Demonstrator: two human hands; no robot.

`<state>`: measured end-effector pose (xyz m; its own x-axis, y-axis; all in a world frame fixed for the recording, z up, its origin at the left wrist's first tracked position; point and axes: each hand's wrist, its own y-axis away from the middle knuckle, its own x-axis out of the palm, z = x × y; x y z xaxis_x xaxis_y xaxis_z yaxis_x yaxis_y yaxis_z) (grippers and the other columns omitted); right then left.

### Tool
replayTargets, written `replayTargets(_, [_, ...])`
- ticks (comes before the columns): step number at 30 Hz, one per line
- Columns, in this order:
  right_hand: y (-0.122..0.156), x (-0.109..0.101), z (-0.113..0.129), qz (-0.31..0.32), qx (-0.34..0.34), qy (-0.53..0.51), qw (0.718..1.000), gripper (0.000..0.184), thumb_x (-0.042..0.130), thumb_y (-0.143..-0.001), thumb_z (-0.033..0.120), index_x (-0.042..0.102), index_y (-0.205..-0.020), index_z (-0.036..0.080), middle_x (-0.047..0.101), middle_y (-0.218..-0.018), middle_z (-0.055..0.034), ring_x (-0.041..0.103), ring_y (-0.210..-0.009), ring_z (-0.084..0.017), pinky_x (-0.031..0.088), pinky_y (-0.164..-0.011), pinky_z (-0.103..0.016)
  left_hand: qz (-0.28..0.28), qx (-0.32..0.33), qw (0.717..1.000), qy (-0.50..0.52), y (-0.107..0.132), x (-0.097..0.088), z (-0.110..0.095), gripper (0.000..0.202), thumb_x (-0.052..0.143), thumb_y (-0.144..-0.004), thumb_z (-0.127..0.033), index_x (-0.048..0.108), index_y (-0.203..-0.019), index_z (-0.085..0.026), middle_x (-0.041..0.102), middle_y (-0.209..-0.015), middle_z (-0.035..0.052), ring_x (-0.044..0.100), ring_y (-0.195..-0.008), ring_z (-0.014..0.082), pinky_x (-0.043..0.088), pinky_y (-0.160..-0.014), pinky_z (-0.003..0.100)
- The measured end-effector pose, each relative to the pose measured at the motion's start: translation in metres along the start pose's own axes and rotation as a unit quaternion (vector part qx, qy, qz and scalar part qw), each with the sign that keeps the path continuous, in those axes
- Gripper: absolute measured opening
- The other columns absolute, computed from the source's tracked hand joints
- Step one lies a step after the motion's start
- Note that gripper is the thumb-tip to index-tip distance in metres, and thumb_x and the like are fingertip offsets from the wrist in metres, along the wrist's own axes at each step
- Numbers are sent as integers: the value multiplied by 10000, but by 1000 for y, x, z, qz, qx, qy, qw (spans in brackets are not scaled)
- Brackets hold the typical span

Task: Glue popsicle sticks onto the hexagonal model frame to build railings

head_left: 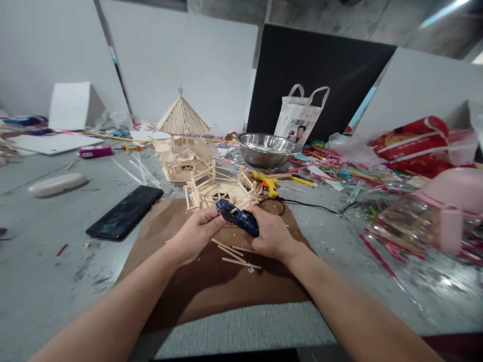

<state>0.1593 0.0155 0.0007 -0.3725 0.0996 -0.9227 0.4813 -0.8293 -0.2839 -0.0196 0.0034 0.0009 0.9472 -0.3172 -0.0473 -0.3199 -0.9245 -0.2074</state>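
My right hand [269, 234] is wrapped round a dark blue hand tool [245, 221] that looks like a pair of cutters. At the tool's left end, the fingers of my left hand [198, 232] are pinched together; what they hold is hidden. Just behind both hands stands a hexagonal frame of wooden sticks [222, 187] with a low railing. Several loose sticks [236, 254] lie below my hands on a brown sheet [211, 291]. Farther back is a stick-built pavilion [181, 118] with a pointed roof.
A yellow glue gun [268, 183] with a black cord lies right of the frame. A phone [124, 213] and a white oval case [57, 184] are at left. Behind stand a steel bowl [264, 157] and a printed bag [298, 120]. A pink-lidded bottle [451, 216] and scraps crowd the right.
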Motion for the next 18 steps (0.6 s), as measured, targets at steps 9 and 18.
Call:
replayTargets(9, [0,2,5,-2,39,12,999,335,487,-655,233,458,-983,168,617,-855,-77,571,-760,-216,388,-646,-293,-70,103,969,-215,-2,1,11,248,418,-789,-313,584,-832,-135,557,-706,13,488,-703,135,380,-652,211])
replayTargets(18, [-1,3,0,-10,17,-7,1000,452,497,-625,227,416,-1065,166,580,-988,-82,547,-876,-233,399,-728,-330,-62,113,971,-203,-2,1,15,259,422,-792,-289,608,-893,-139,594,-765,16,516,-748,144,393,-678,203])
